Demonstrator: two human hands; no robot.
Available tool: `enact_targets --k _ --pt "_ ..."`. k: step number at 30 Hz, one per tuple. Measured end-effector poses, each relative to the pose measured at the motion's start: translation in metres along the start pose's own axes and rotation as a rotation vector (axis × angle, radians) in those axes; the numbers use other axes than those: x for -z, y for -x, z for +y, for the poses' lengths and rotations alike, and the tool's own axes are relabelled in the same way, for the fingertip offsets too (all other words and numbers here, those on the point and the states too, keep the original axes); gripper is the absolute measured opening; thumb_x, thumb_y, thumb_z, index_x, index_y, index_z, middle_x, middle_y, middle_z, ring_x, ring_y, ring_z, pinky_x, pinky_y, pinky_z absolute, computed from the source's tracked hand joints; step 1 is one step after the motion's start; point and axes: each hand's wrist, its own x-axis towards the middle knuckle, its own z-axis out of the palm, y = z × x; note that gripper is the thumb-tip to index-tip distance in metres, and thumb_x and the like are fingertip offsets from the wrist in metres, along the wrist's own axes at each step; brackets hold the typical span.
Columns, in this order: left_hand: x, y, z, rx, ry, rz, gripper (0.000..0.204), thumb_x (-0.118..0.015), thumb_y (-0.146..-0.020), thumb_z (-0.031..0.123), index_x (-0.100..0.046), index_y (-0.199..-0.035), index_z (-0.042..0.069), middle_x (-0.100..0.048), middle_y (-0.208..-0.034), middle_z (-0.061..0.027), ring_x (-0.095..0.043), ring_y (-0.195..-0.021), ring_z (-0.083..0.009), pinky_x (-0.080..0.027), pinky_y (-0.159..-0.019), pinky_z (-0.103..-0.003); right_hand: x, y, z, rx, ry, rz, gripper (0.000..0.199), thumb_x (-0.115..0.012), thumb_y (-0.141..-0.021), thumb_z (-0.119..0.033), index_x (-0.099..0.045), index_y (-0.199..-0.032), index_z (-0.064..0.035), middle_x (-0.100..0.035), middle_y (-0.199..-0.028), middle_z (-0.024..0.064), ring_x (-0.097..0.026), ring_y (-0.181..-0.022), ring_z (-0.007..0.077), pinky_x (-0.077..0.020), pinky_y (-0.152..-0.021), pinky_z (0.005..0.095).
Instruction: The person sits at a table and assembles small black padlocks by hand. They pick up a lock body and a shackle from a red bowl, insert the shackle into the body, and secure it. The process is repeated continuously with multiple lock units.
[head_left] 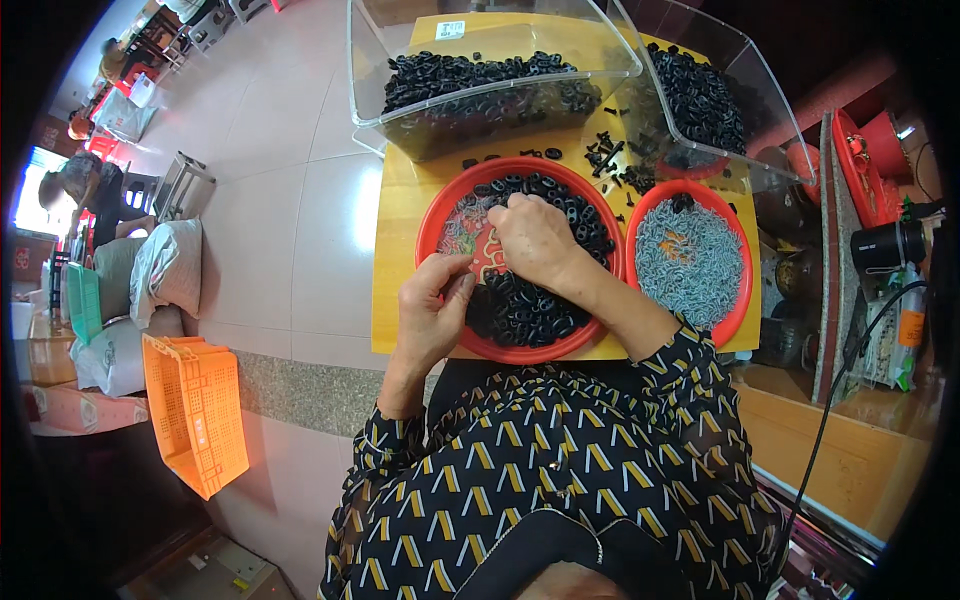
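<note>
A round red tray (428, 222) holds many small black oval parts (525, 312), with a heap of small grey screws (466, 222) at its left side. Over the middle of it, my right hand (541, 238) is closed, its curled fingertips down near the screws; whatever they grip is hidden. My left hand (434, 305) is by the tray's left rim, thumb and fingers pressed together in a pinch. Anything in that pinch is too small to make out. To the right stands an oval red tray (741, 292) full of grey screws (690, 262), with a few black pieces at its top.
The trays rest on a yellow table (393, 290). Behind them are two clear plastic bins (500, 88) (700, 100) of black parts. Loose black pieces (604, 152) lie between. An orange crate (195, 415) and stuffed sacks (165, 270) stand left; a person (95, 195) sits beyond.
</note>
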Motion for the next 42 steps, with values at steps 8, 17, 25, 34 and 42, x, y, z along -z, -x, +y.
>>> enact_targets --k 8,17,25,34,42 --pt "0.001 -0.015 0.009 -0.066 -0.077 -0.03 0.016 -0.058 -0.073 -0.004 -0.056 -0.089 -0.003 -0.054 -0.076 -0.0111 -0.054 -0.062 -0.0176 -0.043 -0.055 -0.026 0.005 -0.007 -0.007 -0.018 0.075 -0.17 0.026 -0.061 -0.067 -0.009 -0.055 -0.088 0.0046 -0.056 -0.088 0.0208 -0.057 -0.082 0.0316 -0.0495 -0.07 0.0372" --pt "0.002 -0.037 0.008 -0.385 -0.477 -0.001 0.016 -0.06 -0.065 -0.003 -0.06 -0.08 0.002 -0.056 -0.078 -0.0114 -0.053 -0.074 -0.0287 -0.044 -0.065 -0.035 0.006 0.003 -0.003 0.062 -0.057 -0.017 0.023 -0.059 -0.069 -0.008 -0.051 -0.087 0.0043 -0.055 -0.085 0.0203 -0.055 -0.081 0.0331 -0.047 -0.072 0.0396" --pt "-0.009 -0.065 0.003 -0.483 -0.607 -0.257 0.018 -0.066 -0.057 0.005 -0.061 -0.075 0.006 -0.054 -0.072 -0.0077 -0.051 -0.073 -0.0268 -0.043 -0.064 -0.036 0.051 0.049 0.014 -0.043 -0.49 0.233 0.01 -0.054 -0.074 -0.003 -0.045 -0.076 0.0007 -0.05 -0.072 0.0175 -0.051 -0.071 0.0353 -0.0386 -0.062 0.041" --pt "-0.027 -0.074 -0.015 -0.394 -0.758 -0.347 0.024 -0.07 -0.05 0.012 -0.057 -0.068 0.003 -0.053 -0.071 -0.0096 -0.051 -0.076 -0.0278 -0.043 -0.067 -0.036 0.052 0.087 0.018 -0.254 -0.898 0.019 0.012 -0.057 -0.076 -0.006 -0.051 -0.082 0.0021 -0.056 -0.074 0.0145 -0.056 -0.068 0.0222 -0.0422 -0.061 0.0322" --pt "-0.028 -0.068 -0.007 -0.513 -0.918 -0.306 0.024 -0.067 -0.055 0.011 -0.055 -0.074 0.001 -0.053 -0.08 -0.0121 -0.051 -0.081 -0.0286 -0.041 -0.07 -0.037 0.03 0.095 0.021 -0.188 -0.993 0.03 0.005 -0.056 -0.079 -0.003 -0.052 -0.08 -0.0008 -0.046 -0.069 -0.0031 -0.041 -0.064 0.0041 -0.0365 -0.056 0.0196"
